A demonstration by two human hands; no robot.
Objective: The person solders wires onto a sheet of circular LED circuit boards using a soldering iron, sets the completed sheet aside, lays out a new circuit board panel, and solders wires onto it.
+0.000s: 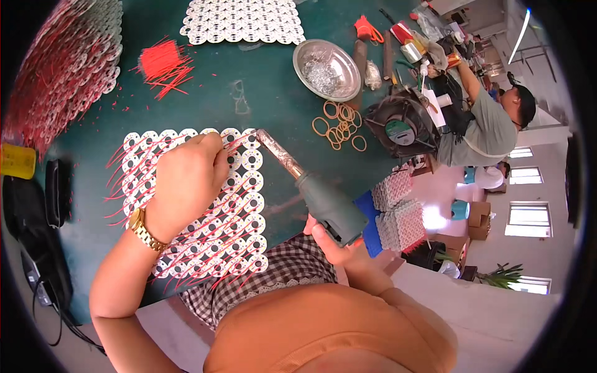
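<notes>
A panel of round white circuit boards [252,205] lies on the green table in front of me, with thin red wires running slantwise across its rows. My left hand [193,171], with a gold watch at its wrist, rests over the upper part of the panel. Its fingers are closed in a pinch on a red wire [235,145] near the top right corner. My right hand [333,245] grips the dark green handle of a soldering iron [326,202]. The iron's tip meets or nearly touches the corner board; I cannot tell which.
Loose red wires [163,65] lie beyond the panel. A metal bowl [328,69], rubber bands [339,125] and a fan [401,127] stand to the right. More board panels [245,22] lie at the back, with a wired stack [81,62] at left. Another person [482,127] works at far right.
</notes>
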